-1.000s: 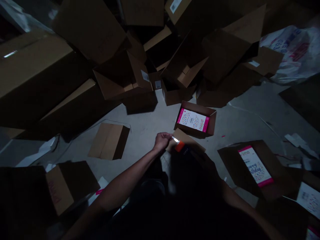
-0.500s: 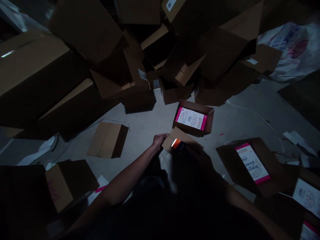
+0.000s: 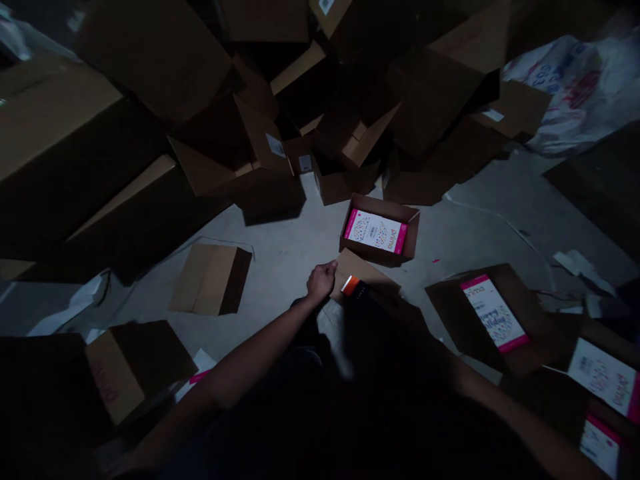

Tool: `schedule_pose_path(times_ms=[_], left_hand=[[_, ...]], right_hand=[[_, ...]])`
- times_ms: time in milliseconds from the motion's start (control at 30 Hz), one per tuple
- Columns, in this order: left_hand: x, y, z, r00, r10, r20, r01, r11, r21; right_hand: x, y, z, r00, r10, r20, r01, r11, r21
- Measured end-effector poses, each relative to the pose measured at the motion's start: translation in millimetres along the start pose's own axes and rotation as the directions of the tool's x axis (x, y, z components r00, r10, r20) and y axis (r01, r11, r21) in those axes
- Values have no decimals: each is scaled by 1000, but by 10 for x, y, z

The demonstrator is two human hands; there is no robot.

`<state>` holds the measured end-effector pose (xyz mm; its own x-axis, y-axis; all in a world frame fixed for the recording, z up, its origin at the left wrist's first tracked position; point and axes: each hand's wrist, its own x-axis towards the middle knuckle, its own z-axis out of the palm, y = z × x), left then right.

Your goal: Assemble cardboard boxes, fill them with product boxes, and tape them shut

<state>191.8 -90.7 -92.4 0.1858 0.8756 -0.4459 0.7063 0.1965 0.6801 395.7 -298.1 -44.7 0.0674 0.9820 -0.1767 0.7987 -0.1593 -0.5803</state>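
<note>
Low in front of me is a cardboard piece (image 3: pixel 367 272), seemingly a box's top or flap. My left hand (image 3: pixel 321 281) is closed on its left corner, thumb uppermost. Over its near side lies an orange-and-black tool (image 3: pixel 353 287) with a bright strip at its tip and small lettering on the dark part. My right hand (image 3: pixel 400 310) is at the tool's dark end, deep in shadow; its fingers barely show, but it seems to hold the tool. Just beyond, an open carton (image 3: pixel 379 255) holds a white-and-pink pack (image 3: pixel 376 231) marked "prima".
A closed carton (image 3: pixel 197 280) and a carton with pink lettering (image 3: pixel 107 380) stand at left. On the right is another open carton (image 3: pixel 445 310) with a white-and-pink pack (image 3: pixel 495 313). Empty cartons (image 3: pixel 265 143) pile up ahead. A plastic bag (image 3: pixel 565 93) lies far right.
My left hand has turned slightly, with its fingers curled more tightly at the cardboard's corner. The whole view has shifted a little; the tool stays over the cardboard.
</note>
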Motion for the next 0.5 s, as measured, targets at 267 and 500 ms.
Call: schedule_pose_path(times_ms=[267,500], left_hand=[[51,81,-47,999,16,38,-23,978,208],[-454,257,158,833,492,252,-550,782,293]], right_hand=[[-1214,945,-214,981,-180,-71,137,906,-401],[-1110,914,-142,996,-84,11,80,897,-435]])
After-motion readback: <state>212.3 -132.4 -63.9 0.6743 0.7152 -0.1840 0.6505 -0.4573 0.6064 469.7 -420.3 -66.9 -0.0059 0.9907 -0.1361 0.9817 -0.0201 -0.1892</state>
